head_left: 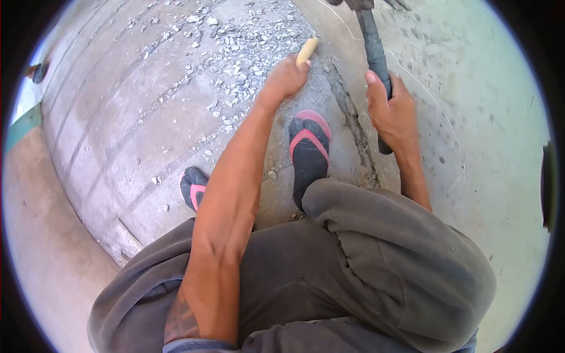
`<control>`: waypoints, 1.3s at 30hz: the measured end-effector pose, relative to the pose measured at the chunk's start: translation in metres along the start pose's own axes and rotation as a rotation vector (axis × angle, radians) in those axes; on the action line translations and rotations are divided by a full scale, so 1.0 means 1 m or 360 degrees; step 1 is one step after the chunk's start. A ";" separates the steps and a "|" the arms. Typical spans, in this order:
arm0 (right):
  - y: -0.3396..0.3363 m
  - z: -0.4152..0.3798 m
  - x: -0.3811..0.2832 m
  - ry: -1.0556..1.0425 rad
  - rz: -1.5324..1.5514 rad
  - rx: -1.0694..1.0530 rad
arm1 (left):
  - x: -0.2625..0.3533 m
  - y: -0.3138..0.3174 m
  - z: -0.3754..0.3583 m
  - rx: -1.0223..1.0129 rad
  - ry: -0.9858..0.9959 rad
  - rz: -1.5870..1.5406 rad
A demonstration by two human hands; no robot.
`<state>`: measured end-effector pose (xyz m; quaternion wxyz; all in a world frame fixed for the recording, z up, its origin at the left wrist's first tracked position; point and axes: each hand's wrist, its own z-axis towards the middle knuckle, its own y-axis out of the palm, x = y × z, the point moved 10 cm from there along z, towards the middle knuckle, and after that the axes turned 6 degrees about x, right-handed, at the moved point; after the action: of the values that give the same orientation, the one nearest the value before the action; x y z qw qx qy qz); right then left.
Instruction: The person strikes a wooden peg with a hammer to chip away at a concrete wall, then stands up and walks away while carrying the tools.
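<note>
My left hand (285, 77) is closed round a short pale yellow rod (306, 51), whose upper end sticks out past the fingers over the broken concrete. On the right, my right hand (392, 109) grips the dark wrapped handle of a hammer (372, 41). The hammer's head is at the top edge, partly cut off by the frame. Between the two hands a rough crack (351, 117) runs down through the concrete floor.
Grey stone rubble (247, 50) lies scattered at the upper left and centre. My feet in pink sandals (309, 144) stand on the floor below the left hand. A thin pale line (435, 103) curves across the floor at the right.
</note>
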<state>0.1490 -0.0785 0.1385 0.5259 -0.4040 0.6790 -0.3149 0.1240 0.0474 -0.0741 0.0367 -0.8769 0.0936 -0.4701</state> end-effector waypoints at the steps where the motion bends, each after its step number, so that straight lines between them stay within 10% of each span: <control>1: 0.004 -0.002 0.012 0.0039 0.0020 -0.0012 | -0.005 0.004 0.006 0.0244 0.0125 0.0250; 3: 0.007 -0.008 0.022 0.0094 -0.0037 -0.0035 | 0.000 0.015 -0.004 0.0468 0.0072 0.0405; 6: 0.008 -0.009 0.035 0.0138 -0.0007 -0.0042 | 0.023 0.049 -0.004 -0.0387 0.0036 0.0407; 7: 0.008 -0.012 0.039 0.0156 0.0013 -0.0054 | -0.002 0.088 -0.042 -0.1332 -0.0462 0.0407; 17: 0.003 -0.003 0.045 0.0187 -0.0072 -0.0090 | 0.018 -0.003 0.008 0.0256 0.0209 0.0498; 31: 0.035 0.040 0.008 -0.0165 -0.0751 -0.0387 | -0.006 0.023 -0.011 0.0219 -0.0031 0.0491; 37: 0.026 0.034 -0.035 -0.0754 -0.0482 0.0297 | -0.013 0.029 -0.002 0.0202 -0.0093 0.0417; 39: 0.058 0.050 -0.002 -0.0363 -0.0751 -0.0376 | -0.006 0.027 0.004 0.0210 -0.0083 0.0426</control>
<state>0.1846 -0.0494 0.0773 0.4604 -0.6421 0.5346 -0.2999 0.1208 0.0218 -0.0857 0.1591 -0.8641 0.1778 -0.4432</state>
